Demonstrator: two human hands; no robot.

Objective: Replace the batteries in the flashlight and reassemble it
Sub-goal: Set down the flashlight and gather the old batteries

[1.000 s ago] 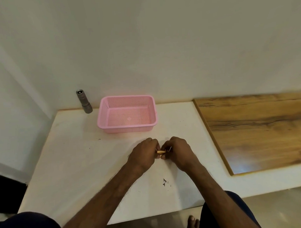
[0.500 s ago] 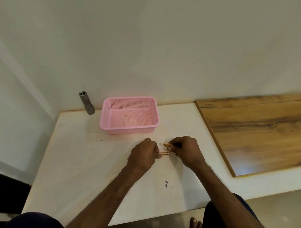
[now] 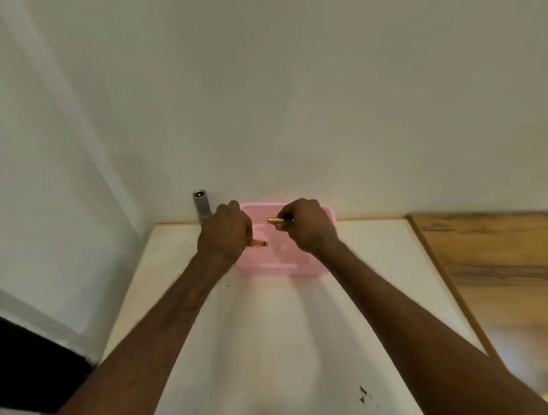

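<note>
Batt. A [image 3: 261, 243] is pinched in L grip [image 3: 225, 237], batt. B [image 3: 276, 220] in R grip [image 3: 309, 226], over basket [image 3: 281, 269]. Risk: cells may be bounced out if released high.

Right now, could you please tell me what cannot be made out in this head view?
All in the head view:
The lower battery: only its tip shows, the left hand wraps the rest.
The upper battery: one end sits inside the right hand; markings blurred.
The flashlight: base hidden behind the left hand.
The pink basket: both hands cover much of its inside.
</note>
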